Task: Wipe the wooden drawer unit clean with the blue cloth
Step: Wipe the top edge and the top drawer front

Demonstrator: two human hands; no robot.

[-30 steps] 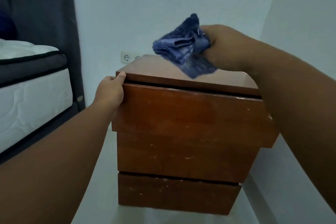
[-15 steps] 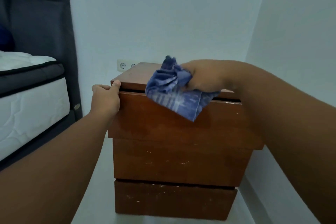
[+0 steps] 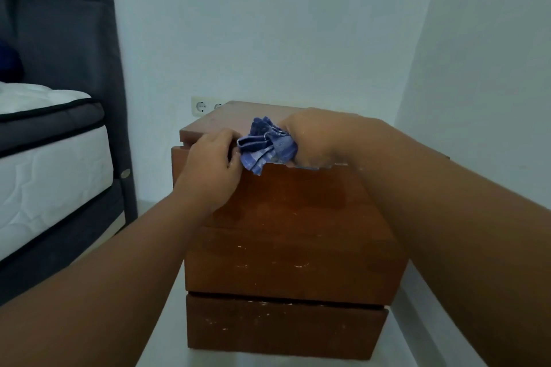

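Both hands now meet: right hand grips cloth, left fingers pinching it.

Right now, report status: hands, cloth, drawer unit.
Right hand shut on blue cloth, at top drawer's upper edge. Left hand gripping the wooden drawer unit beside it. Nothing in the way.

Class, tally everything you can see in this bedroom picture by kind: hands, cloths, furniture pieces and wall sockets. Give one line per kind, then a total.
Hands: 2, left hand and right hand
Cloths: 1, blue cloth
Furniture pieces: 2, wooden drawer unit and bed
Wall sockets: 1, wall socket
Total: 6
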